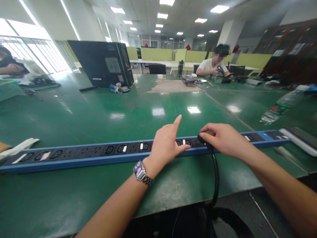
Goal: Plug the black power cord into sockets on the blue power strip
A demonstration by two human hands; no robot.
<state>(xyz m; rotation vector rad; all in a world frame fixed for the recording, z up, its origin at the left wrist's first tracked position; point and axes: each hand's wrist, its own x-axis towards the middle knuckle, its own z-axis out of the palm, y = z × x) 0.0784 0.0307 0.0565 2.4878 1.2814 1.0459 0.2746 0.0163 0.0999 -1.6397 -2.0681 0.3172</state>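
Power strip (pixel 96 151): lies on the green surface (pixel 99 191) beneath both my hands, extending past them either side.
Left hand (pixel 163 143): released, thumb spread, over the strip.
Right hand (pixel 220 137): pinching a black plug (pixel 201 139) at the strip; its cable (pixel 216 175) runs down toward me.

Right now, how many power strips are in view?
1: the blue power strip across the green table, partly hidden by the left hand and right hand; others may be hidden.
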